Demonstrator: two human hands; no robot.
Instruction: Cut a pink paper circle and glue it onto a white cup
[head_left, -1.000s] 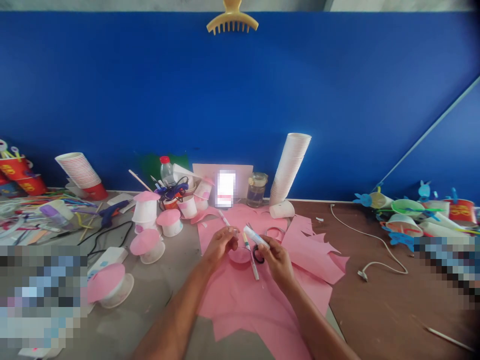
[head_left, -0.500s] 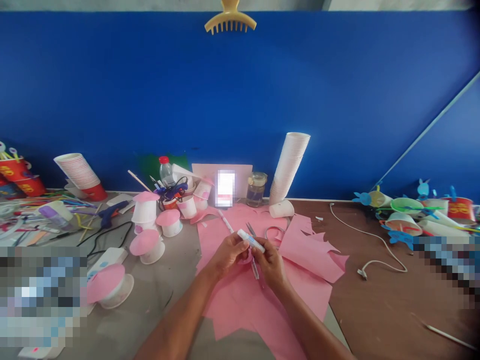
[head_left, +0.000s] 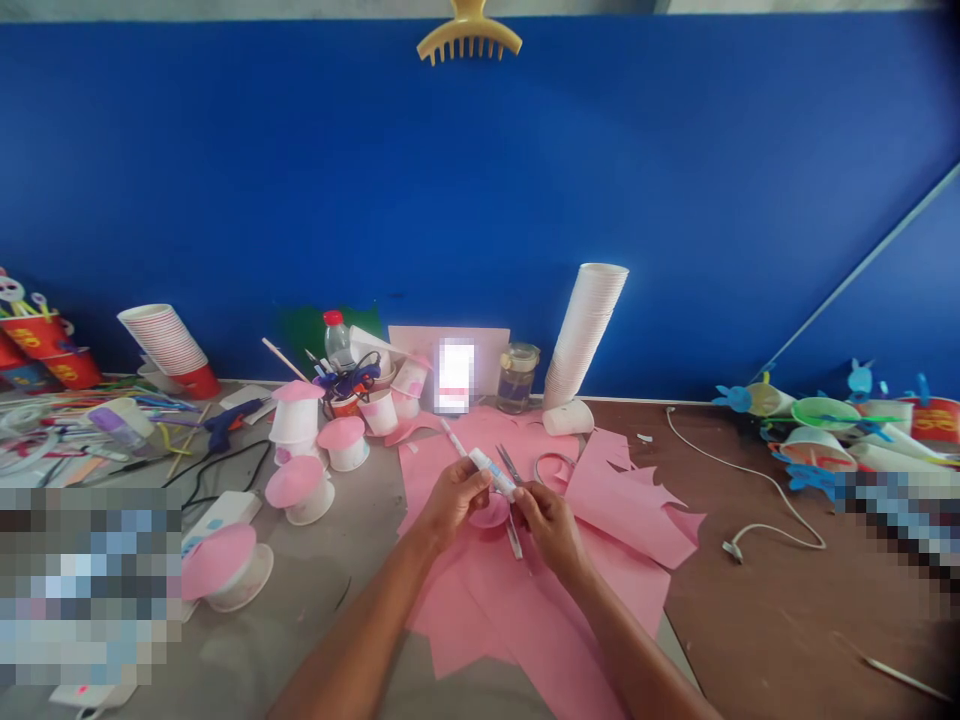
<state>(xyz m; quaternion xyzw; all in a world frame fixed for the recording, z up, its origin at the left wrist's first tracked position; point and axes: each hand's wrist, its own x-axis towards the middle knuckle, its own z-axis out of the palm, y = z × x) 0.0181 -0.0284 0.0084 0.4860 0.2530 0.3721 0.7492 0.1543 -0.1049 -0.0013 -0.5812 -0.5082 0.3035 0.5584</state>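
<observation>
I see passing room over the brown surface at four o'clock from the right hand; the leaning cup stack bars twelve to one, pink-topped cups nine.

Both bare forearms (left, right) rise from the lower edge of the view and converge toward the centre. The left hand points inward and away from the body, its thumb and fingers drawn together in a pinch. The right hand, likewise pinched, with fingers curled, faces it from just beside, the fingertips of the two hands nearly meeting.
</observation>
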